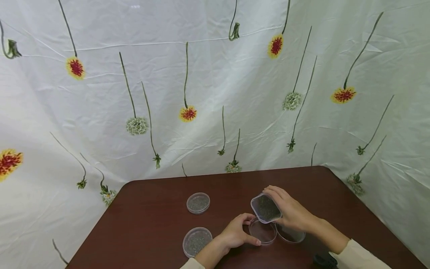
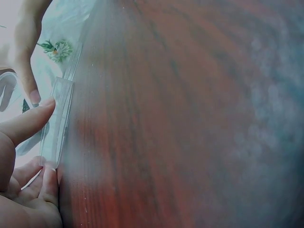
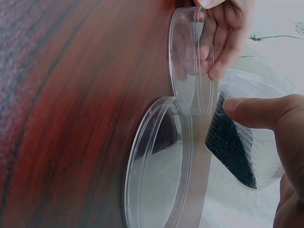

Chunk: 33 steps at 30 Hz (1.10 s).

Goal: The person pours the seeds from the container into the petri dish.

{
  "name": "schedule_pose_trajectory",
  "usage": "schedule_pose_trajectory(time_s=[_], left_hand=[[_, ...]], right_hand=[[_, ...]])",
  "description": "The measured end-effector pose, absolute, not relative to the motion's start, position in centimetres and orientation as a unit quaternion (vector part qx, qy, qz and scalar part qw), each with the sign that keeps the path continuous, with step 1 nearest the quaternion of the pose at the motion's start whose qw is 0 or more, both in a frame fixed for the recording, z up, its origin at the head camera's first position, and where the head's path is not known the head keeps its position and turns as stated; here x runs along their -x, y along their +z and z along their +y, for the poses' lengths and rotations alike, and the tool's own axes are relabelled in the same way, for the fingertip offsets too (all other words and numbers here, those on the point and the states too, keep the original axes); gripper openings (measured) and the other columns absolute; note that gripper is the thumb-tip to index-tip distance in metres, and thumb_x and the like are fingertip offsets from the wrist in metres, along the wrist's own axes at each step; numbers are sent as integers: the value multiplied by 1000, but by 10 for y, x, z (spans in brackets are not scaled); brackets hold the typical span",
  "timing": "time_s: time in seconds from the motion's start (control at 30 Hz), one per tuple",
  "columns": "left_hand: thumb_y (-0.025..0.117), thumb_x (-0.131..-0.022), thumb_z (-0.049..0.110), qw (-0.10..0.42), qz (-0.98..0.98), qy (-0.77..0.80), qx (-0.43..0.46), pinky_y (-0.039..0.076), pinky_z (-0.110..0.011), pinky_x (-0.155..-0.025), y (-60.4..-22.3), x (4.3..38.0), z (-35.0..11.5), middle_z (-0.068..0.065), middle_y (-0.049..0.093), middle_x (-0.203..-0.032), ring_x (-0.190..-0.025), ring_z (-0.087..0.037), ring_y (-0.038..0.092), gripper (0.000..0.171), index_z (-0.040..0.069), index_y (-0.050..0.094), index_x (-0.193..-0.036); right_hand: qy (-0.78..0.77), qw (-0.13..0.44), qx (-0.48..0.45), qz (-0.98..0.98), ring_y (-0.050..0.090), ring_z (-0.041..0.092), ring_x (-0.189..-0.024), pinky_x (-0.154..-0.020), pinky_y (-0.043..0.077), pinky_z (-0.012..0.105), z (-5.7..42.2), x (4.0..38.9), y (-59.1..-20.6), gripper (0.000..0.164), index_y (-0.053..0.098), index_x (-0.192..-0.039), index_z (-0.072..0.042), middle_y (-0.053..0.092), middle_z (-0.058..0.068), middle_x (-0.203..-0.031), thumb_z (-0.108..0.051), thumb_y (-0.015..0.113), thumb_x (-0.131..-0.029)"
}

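Note:
My left hand (image 1: 235, 233) grips a clear petri dish (image 1: 264, 232) by its sides, thumb at the near side and fingers at the far side. In the left wrist view the dish (image 2: 59, 123) is seen edge-on, standing on the table. A clear squarish plastic container (image 1: 266, 208), tilted over the dish's far edge, is held by my right hand (image 1: 289, 209). Dark fine granules (image 3: 232, 142) lie against its lower side in the right wrist view. Beside the gripped dish is another clear round dish (image 3: 156, 175), partly under my right hand in the head view.
Two round dishes with a layer of grey granules, one farther (image 1: 198, 203) and one nearer (image 1: 197, 242), stand to the left on the dark red-brown table (image 1: 151, 220). A black object (image 1: 324, 260) sits by my right sleeve. A flower-printed white cloth (image 1: 208, 82) hangs behind.

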<state>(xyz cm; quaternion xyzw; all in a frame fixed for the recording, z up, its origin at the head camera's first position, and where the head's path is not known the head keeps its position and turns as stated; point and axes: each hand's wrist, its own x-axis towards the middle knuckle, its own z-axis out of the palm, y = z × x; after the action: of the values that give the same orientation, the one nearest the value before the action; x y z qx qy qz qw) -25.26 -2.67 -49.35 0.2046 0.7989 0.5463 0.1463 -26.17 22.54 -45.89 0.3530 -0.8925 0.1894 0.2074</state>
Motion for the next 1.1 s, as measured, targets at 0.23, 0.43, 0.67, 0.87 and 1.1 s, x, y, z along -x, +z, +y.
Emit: schedule_pose_trajectory(time_s=[0.23,0.43,0.67,0.87,1.1], left_hand=[[95,-71,0,145,799,546,-206,44,-49,-102,-494,254,-27,1,60,-123,-117,-24,55,68,9,64,-130],[95,-70,0,143,799,547,-206,44,-50,-103,-493,253,-27,1,60,-123,-117,-24,56,69,9,64,-131],[95,-70,0,145,799,548,-202,44,-49,-102,-493,253,-27,1,60,-123,-117,-24,56,68,9,65,-130],[95,-71,1,150,800,546,-200,43,-51,-103,-493,253,-27,1,60,-124,-118,-25,55,67,9,64,-130],[95,-71,1,154,799,546,-198,41,-54,-105,-494,253,-27,1,60,-125,-120,-26,55,69,9,63,-132]], right_hand=[[163,237,-379,-880,42,41,-139,-95,52,53,225,262,-460,101,46,-146,-3,45,18,-148,-9,102,-61],[151,254,-399,-868,42,42,-139,-93,54,51,225,262,-461,102,47,-144,-1,47,21,-146,-6,102,-59],[142,257,-410,-863,41,41,-140,-93,54,50,226,263,-461,101,48,-144,-3,45,19,-147,-7,102,-59],[135,263,-425,-856,44,44,-137,-94,53,52,224,263,-462,99,51,-142,0,47,20,-146,-4,102,-57],[130,265,-433,-852,45,44,-137,-96,52,52,222,262,-461,99,52,-141,0,48,20,-145,0,102,-55]])
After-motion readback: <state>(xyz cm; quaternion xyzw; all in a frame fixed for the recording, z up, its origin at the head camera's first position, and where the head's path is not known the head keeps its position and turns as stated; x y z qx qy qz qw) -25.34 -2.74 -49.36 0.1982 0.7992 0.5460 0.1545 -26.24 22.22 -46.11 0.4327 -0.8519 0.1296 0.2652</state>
